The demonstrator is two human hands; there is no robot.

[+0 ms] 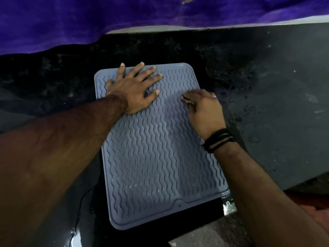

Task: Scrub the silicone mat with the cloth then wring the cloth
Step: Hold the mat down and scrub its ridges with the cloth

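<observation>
Scrubbing step is in hand, judging by the layout. Blue-grey rectangular silicone mat w/ wavy raised ridges (156,148) lies flat on the dark speckled stone counter (267,86), long side running away from the person, near end reaching the counter's front edge. Left hand (135,88) is spread flat, fingers straight, palm pressing the mat's far-left corner, prob. to pin it so it doesn't slide. Right hand (203,107) sits on the mat's far-right part, fingers curled round a small bunched cloth (187,100); only a pale scrap of it shows under the fingertips, so colour and size are hard to tell. Black cord bands (218,139) wrap the right wrist.

Mat looks wet near the front, w/ droplets between ridges; a duller smear runs down the middle. Wet patches also on the counter to the right.

Next move, as I judge it: rub the cloth along the ridges w/ firm pressure across the rest of the surface, left hand holding the mat steady, then lift the cloth clear and twist it w/ both hands to wring.

Purple fabric (71,20) hangs across the top of view. There's a faint yellowish mark on it, too blurred to read. No other writing or brand visible.
</observation>
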